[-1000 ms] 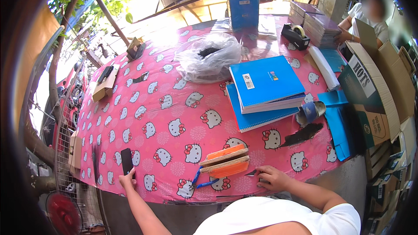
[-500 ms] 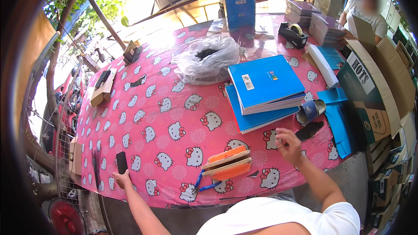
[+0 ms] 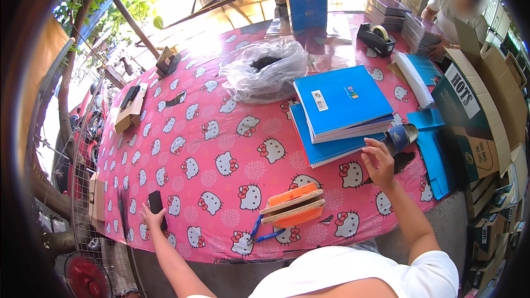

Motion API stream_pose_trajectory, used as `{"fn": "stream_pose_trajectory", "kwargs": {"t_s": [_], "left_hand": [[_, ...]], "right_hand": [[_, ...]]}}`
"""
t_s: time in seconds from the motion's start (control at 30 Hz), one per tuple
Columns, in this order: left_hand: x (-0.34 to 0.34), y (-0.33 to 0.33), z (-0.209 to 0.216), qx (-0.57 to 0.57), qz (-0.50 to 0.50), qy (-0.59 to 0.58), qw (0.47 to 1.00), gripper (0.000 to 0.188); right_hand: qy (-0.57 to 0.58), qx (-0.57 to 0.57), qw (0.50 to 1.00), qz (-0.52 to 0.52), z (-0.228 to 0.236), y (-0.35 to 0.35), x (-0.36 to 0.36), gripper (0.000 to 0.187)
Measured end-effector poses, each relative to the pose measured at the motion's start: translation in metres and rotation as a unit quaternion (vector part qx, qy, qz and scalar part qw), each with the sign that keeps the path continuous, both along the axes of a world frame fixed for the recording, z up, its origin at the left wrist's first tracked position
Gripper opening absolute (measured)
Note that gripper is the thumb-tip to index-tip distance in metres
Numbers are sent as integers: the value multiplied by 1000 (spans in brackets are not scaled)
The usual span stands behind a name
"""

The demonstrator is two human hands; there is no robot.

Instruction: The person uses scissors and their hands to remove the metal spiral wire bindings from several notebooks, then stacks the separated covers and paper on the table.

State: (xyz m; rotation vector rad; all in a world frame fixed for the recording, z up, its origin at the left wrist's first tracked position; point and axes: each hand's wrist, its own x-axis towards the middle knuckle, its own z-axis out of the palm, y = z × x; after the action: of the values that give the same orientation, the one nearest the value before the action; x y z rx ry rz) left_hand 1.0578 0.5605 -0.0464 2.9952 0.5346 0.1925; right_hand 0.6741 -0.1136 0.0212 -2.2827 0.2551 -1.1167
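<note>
My left hand is at the near left of the table, fingers spread beside a black phone that lies on the cloth. It touches or nearly touches the phone's lower edge. Over the near right corner of a stack of blue spiral notebooks, my right hand hovers with loosely bent fingers apart and nothing visible in them. Right behind that hand is a blue roll-like object. Between my hands lie wooden blocks with orange faces, and a tool with blue handles sticks out next to them.
A pink patterned cloth covers the table. Farther back are a clear plastic bag with black pieces, a tape dispenser and notebook piles. An open carton stands right. Two people work across the table, one holding a blue notebook.
My left hand has shifted slightly up and left, its fingers spreading beside the phone. My right hand has risen toward the notebook stack, and its fingers have loosened. The view has shifted slightly.
</note>
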Motion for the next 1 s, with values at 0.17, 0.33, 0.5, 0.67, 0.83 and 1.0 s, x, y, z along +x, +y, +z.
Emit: {"fn": "stream_pose_trajectory", "kwargs": {"t_s": [0.17, 0.33, 0.5, 0.67, 0.83, 1.0], "left_hand": [[-15, -30, 8, -41, -23, -37, 998, 74], [-8, -34, -13, -99, -83, -91, 987, 36], [11, -10, -6, -92, -1, -38, 995, 55], [-9, -66, 14, -26, 37, 68, 997, 103], [-55, -157, 61, -253, -150, 47, 954, 99], [-158, -265, 122, -364, -322, 41, 873, 77]], "right_hand": [[7, -8, 1000, 14, -1, 2, -2, 14], [16, -3, 1000, 23, -4, 7, -2, 14], [4, -10, 999, 36, -5, 9, -1, 14], [21, -26, 999, 6, -2, 10, -7, 15], [114, -8, 983, 142, 20, 53, 2, 42], [213, 1, 942, 258, 10, 105, 25, 62]]}}
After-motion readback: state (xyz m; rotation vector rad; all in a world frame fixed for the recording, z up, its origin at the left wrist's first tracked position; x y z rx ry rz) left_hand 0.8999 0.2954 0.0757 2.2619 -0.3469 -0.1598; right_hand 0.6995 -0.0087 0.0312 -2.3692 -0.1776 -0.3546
